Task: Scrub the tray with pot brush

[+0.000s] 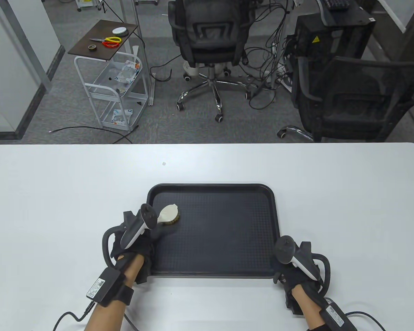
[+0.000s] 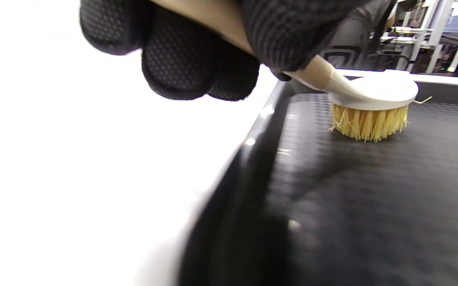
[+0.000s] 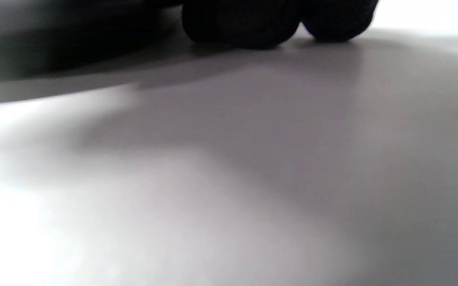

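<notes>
Fingers (image 2: 181,59) of the left hand (image 1: 134,246) are curled tight around the handle of the pot brush (image 2: 368,105), gripping it. Its yellow bristles stand on the floor of the black tray (image 1: 227,274), near the tray's left rim. Right hand (image 1: 296,272) rests at the tray's near right corner; its fingertips (image 3: 241,24) touch the white table (image 1: 55,193), their spread unclear.

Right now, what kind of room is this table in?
Most likely an office or lab workspace, not a kitchen. Beyond the white table stand two black swivel chairs, a computer tower with loose cables across grey carpet, and a small white cart holding scissors.
</notes>
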